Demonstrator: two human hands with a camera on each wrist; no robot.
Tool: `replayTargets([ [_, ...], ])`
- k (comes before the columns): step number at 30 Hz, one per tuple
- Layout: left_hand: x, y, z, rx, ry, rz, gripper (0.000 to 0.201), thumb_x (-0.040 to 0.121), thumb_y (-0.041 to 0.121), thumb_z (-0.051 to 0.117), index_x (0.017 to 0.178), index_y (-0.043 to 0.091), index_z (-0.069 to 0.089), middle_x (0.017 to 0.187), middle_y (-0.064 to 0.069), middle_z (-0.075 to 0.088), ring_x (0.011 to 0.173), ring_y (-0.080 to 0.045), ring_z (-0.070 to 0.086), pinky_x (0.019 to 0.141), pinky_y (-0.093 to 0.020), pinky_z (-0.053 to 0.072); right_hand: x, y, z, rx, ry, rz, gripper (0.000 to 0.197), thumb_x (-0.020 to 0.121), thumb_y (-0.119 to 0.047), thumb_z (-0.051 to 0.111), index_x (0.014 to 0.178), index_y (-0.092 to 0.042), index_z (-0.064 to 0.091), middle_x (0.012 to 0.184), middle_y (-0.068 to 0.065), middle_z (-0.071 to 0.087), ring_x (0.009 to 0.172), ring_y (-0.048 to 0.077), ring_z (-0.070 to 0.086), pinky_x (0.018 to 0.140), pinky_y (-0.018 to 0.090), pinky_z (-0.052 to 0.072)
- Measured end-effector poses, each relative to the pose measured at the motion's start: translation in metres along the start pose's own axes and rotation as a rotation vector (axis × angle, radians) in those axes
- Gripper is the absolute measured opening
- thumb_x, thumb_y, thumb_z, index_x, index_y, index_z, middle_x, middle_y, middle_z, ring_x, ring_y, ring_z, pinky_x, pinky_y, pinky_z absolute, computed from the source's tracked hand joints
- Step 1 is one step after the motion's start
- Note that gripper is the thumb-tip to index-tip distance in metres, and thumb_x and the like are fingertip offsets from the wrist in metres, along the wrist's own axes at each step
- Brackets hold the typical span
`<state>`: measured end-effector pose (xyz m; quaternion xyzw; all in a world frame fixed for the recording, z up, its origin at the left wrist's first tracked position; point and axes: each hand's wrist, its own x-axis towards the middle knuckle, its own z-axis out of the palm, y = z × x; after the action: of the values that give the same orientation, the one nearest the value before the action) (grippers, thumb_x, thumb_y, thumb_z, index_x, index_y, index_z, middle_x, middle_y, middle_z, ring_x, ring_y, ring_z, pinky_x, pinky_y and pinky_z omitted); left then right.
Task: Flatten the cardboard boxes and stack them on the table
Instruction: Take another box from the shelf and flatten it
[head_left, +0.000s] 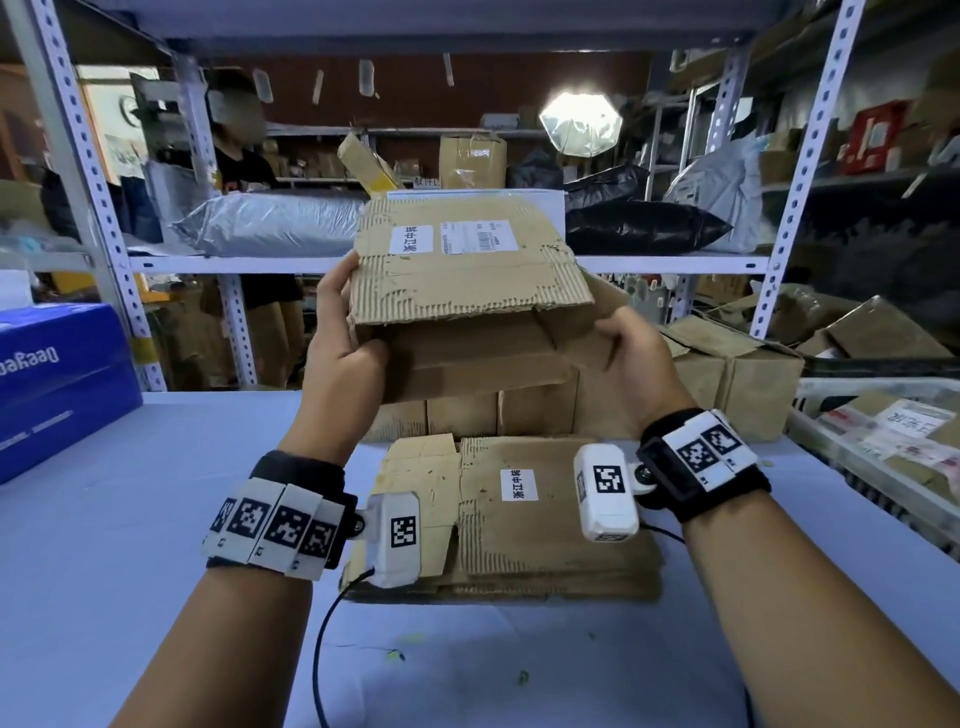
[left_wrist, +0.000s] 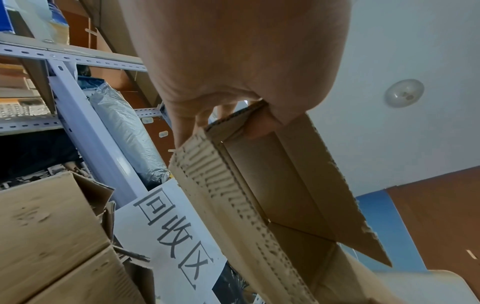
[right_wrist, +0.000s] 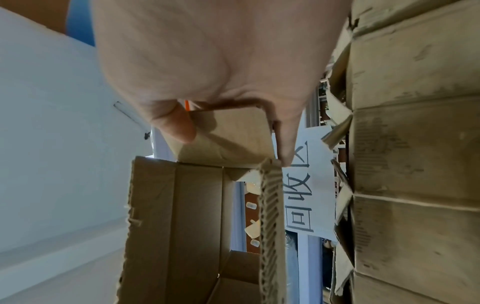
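Box (head_left: 470, 291): held in the air over the desk (head_left: 130, 545), above the flat stack (head_left: 519, 519). Left hand (head_left: 340, 343) and right hand (head_left: 636, 364) grasp opposite ends, thumbs inside. Risk: torn, peeling board may rip under squeezing; loose flaps may spring back and topple the stack.

Held box (head_left: 470, 291) brown, white labels; table (head_left: 130, 545) pale blue; side carton (head_left: 57, 384) deep blue.

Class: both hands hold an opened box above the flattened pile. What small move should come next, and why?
Probably press the two sides together to collapse the cardboard box: left hand and right hand grip opposite ends, its flaps hang open, and it still has depth above the flattened stack.
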<state>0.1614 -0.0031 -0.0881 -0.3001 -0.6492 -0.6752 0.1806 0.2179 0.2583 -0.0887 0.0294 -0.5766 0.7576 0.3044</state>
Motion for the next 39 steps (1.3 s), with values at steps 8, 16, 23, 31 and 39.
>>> replayTargets([
  [8,0.001,-0.007,0.001,-0.013,-0.172,0.068,0.079,0.079,-0.006,0.038,0.149,0.028,0.044,0.148,0.007,0.053,0.14,-0.007,0.045,0.121,-0.043,0.034,-0.014,-0.023,-0.01,0.415,-0.362,0.125,0.062,0.093,-0.047,0.055,0.139,-0.006,0.055,0.136,0.02,0.058,0.124,0.032,0.055,0.103,0.045,0.043],
  [16,-0.003,-0.011,0.0,0.316,-0.302,0.195,0.071,0.084,0.06,0.063,0.151,0.042,0.045,0.163,0.018,0.031,0.152,-0.003,0.022,0.124,-0.037,0.02,-0.019,-0.015,-0.013,0.276,-0.163,0.132,0.052,0.099,-0.049,0.05,0.13,-0.011,0.066,0.131,0.018,0.064,0.119,0.034,0.061,0.104,0.05,0.045],
  [23,-0.006,-0.005,0.004,0.127,-0.254,0.126,0.066,0.088,0.062,0.049,0.15,0.039,0.043,0.16,0.011,0.038,0.149,-0.01,0.032,0.123,-0.048,0.029,-0.023,-0.008,-0.018,0.311,-0.104,0.189,0.042,0.095,-0.031,0.059,0.132,-0.011,0.064,0.126,0.019,0.065,0.11,0.034,0.064,0.104,0.052,0.046],
  [31,-0.011,0.0,0.005,-0.724,-0.267,-0.301,0.044,0.101,0.032,0.044,0.134,0.011,0.061,0.121,-0.014,0.072,0.107,-0.032,0.07,0.077,-0.045,0.062,-0.024,0.003,-0.004,-0.885,-0.09,-0.211,0.054,0.074,-0.059,0.071,0.121,-0.034,0.061,0.13,-0.01,0.055,0.124,0.016,0.052,0.103,0.039,0.046],
  [39,-0.001,-0.011,-0.014,-0.552,-0.247,-0.214,0.032,0.101,0.004,0.045,0.125,0.013,0.064,0.118,-0.012,0.074,0.098,-0.025,0.073,0.071,-0.038,0.061,-0.016,0.013,-0.014,-0.682,0.168,-0.131,0.102,0.066,-0.048,0.087,0.149,-0.034,0.029,0.153,0.001,0.028,0.136,0.016,0.035,0.114,0.037,0.033],
])
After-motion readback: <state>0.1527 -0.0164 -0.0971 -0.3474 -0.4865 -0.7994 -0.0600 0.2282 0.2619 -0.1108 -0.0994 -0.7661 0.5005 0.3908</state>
